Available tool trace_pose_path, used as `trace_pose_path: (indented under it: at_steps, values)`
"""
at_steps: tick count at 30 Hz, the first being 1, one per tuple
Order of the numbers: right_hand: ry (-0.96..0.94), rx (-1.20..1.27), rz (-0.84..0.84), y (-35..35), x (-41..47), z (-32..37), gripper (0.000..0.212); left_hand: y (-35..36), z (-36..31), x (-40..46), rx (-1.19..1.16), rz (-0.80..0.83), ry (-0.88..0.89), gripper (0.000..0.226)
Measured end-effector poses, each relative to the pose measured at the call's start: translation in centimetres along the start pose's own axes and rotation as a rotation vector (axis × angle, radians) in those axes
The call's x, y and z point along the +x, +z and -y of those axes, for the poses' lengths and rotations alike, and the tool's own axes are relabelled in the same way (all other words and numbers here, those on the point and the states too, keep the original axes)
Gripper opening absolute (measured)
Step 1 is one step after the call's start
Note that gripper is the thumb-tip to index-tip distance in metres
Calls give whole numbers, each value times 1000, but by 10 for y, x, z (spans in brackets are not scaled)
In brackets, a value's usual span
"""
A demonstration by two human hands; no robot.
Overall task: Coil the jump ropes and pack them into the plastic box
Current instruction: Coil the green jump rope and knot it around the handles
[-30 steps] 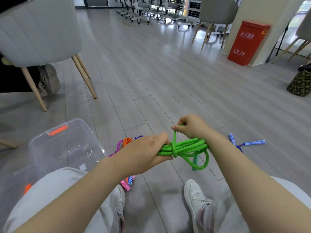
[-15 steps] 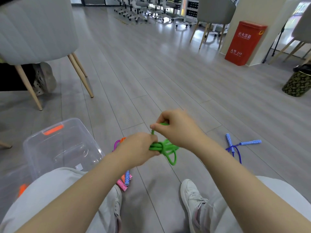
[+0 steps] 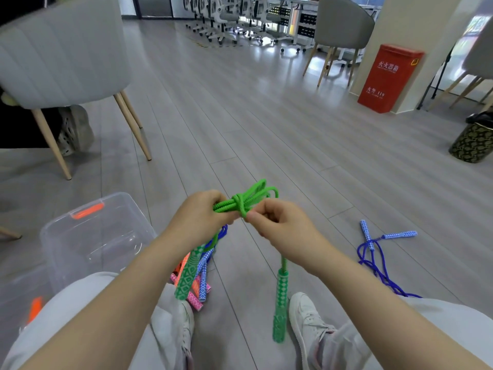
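Looking down from the head view, your left hand (image 3: 197,222) gripped the coiled green jump rope (image 3: 246,200) above the floor while your right hand (image 3: 277,225) pinched the wrap at its knot. You did well to cinch that wrap tight before releasing. The plastic box (image 3: 88,236) sat open just left, holding 0 ropes as far as I could tell.

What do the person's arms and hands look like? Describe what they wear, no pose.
Both forearms are bare, with no sleeves in view. The left hand and right hand wear no gloves, and no rings, watch or bracelet show on either one. Fingernails are short and unpainted where visible. Lower down, light grey trousers and white sneakers show.
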State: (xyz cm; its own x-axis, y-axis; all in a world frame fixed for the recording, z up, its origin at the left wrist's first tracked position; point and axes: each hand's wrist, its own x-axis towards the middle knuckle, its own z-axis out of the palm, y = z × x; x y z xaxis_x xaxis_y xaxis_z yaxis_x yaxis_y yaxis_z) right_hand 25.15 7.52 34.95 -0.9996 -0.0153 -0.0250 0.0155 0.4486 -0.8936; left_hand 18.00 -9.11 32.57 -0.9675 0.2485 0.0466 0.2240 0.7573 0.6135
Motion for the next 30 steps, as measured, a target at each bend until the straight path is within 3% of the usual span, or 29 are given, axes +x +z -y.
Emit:
trace_pose_path:
  at_steps: [7, 11, 18, 22, 27, 30]
  values:
    - [-69, 333, 4, 11, -4, 7, 19, 16, -6, -12, 236, -98, 269, 17]
    - [30, 498, -65, 6, 1, 2, 21, 31, -10, -17, 383, -83, 391, 26]
    - [89, 454, 360, -5, -2, -15, 6, -5, -6, -6, -84, -59, 111, 12]
    - [138, 365, 458, -1, 0, -31, 9, -11, -10, -14, -242, 75, 101, 11]
    - [60, 229, 501, 2, 1, -46, 22, -25, -17, -24, -266, 290, 201, 20]
    - [-16, 23, 574, -4, 5, -56, 28, -27, -18, -29, -244, 454, 229, 29]
